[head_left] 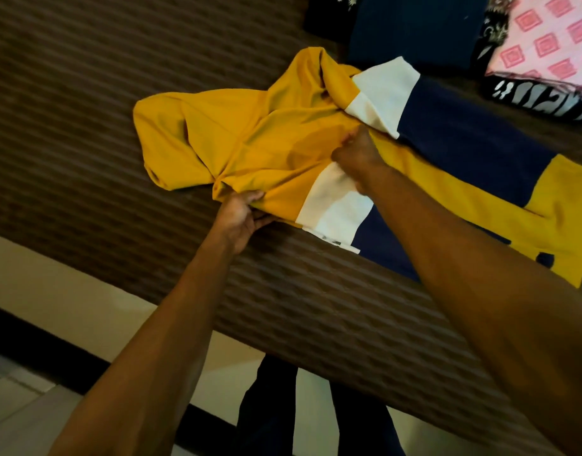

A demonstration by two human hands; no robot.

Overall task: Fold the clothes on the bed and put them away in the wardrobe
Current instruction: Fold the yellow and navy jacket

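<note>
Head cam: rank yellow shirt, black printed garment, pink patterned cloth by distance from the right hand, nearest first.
1. Yellow shirt: in the right hand's grip, mid-bed.
2. Black printed garment: farther back, to the right.
3. Pink patterned cloth: far right corner, just beyond the black one.

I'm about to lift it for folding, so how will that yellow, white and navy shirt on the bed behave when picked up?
The yellow, white and navy shirt is probably floppy: it bunches into creases where the left hand and right hand grip it. It likely sags and drapes once lifted. It seems light, since pinching gathers it easily.
</note>
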